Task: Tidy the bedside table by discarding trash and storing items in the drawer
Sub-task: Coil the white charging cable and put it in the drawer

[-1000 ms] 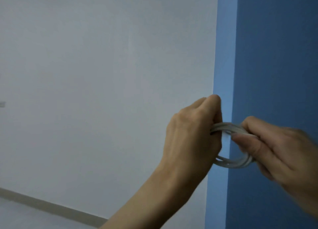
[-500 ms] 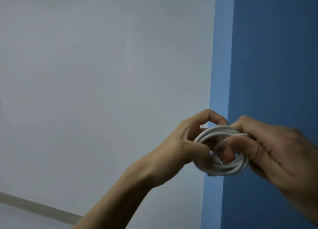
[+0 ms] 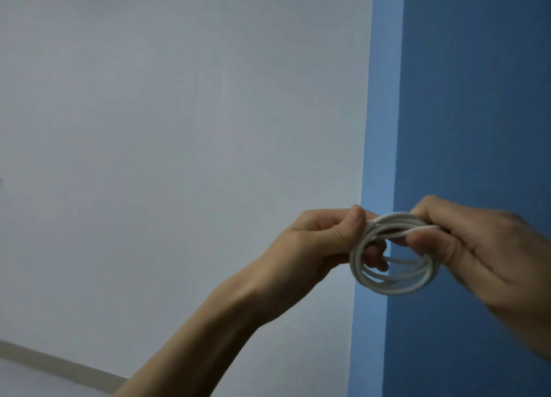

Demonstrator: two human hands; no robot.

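Since the earlier frame both hands have dropped slightly toward the lower right of the frame, and the coil now faces the camera more openly. White cable (image 3: 395, 258) wound in several loops, held up in front of the white wall (image 3: 179, 128) and blue wall (image 3: 477, 98). Left hand (image 3: 322, 244): thumb and fingers pinched on the coil's left side, some fingers through the loop. Right hand (image 3: 477, 247): fingers clamped on the top right strands.

Judgement: coiling nearly finished; stowing not yet done.

Bedside table, drawer and trash all out of view. Cable ends not discernible; right hand blurred.
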